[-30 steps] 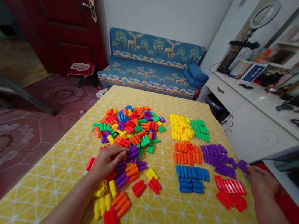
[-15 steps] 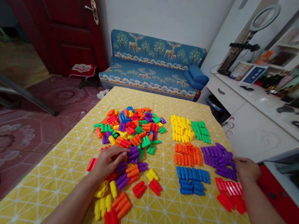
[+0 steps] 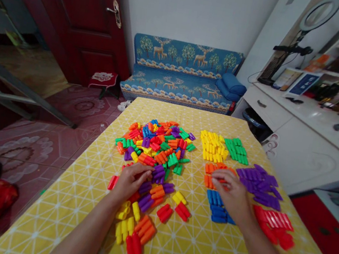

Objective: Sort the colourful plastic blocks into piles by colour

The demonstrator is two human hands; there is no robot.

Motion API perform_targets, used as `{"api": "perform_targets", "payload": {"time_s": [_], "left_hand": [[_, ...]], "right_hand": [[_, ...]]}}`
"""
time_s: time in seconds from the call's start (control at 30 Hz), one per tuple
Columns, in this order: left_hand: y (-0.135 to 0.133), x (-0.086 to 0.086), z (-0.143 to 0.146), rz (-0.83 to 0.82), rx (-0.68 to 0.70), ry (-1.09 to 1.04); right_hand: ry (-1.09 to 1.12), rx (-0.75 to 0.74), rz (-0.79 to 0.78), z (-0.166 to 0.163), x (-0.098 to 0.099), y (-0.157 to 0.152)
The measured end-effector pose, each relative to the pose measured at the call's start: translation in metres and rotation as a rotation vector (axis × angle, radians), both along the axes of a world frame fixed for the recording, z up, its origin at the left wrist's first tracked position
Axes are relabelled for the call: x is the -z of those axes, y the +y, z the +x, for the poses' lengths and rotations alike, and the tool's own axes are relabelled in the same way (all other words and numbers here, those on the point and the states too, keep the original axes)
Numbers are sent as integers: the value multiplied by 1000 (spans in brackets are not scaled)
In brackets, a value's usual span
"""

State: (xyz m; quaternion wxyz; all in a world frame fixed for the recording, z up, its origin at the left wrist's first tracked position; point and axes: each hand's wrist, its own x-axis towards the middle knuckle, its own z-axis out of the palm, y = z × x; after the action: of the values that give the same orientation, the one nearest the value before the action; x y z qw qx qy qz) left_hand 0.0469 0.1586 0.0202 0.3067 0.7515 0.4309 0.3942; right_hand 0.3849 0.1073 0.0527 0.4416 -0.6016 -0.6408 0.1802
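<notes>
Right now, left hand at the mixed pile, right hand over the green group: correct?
Wrong place for the right hand: the head view shows it over the orange group and blue group. The left hand is at the mixed pile.

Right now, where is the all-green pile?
In the head view, the all-green pile lies toward the far right corner of the table, immediately right of the all-yellow pile and beyond the purple pile.
</notes>
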Motion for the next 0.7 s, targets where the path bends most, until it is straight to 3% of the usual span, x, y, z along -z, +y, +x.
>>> {"api": "perform_targets", "payload": {"time_s": [0.1, 0.27, 0.5, 0.7], "left_hand": [[0, -1, 0, -1, 1, -6], [0, 0, 0, -4, -1, -5], [0, 3, 0, 18, -18, 2], [0, 2, 0, -9, -27, -19]], "right_hand": [[-20, -222, -49, -60, 1, -6], [-180, -408, -96, -117, 3, 8], [-396, -251, -151, -160, -3, 22], [-316, -171, -114, -156, -2, 14]]}}
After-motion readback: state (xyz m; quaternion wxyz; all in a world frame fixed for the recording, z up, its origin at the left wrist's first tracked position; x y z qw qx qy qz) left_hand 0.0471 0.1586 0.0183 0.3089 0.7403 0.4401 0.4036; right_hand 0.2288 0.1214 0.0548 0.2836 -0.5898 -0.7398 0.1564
